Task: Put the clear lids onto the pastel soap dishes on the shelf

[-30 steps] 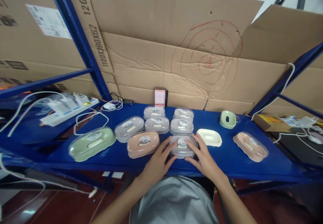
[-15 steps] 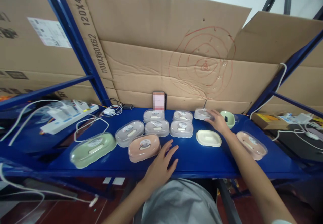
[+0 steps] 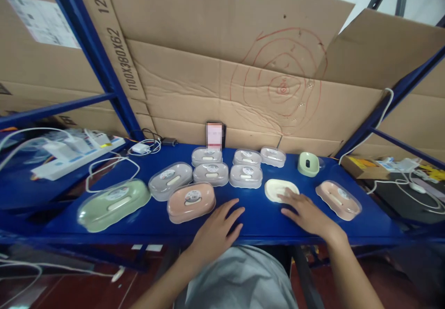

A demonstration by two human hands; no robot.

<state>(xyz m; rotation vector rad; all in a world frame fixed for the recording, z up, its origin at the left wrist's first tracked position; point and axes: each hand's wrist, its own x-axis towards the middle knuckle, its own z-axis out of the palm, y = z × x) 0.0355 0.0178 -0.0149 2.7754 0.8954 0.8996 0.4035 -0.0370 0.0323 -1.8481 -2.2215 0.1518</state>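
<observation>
At ten o'clock, the cardboard strip (image 3: 113, 35) reads "1100X380X62" and "120X" (cropped there); stickers (image 3: 193, 196) on the lidded cases (image 3: 203, 210) are illegible.

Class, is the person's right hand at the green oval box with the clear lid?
No, the right hand is at the front edge of the cream oval plastic dish.

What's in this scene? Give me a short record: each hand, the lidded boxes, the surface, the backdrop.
left hand: open, beside a pink oval plastic box
right hand: fingers over a cream oval plastic dish, contact unclear
clear-lidded: six lilac oval boxes, two pink ones, one green oval box
surface: blue tabletop
backdrop: brown cardboard with red rings
</observation>
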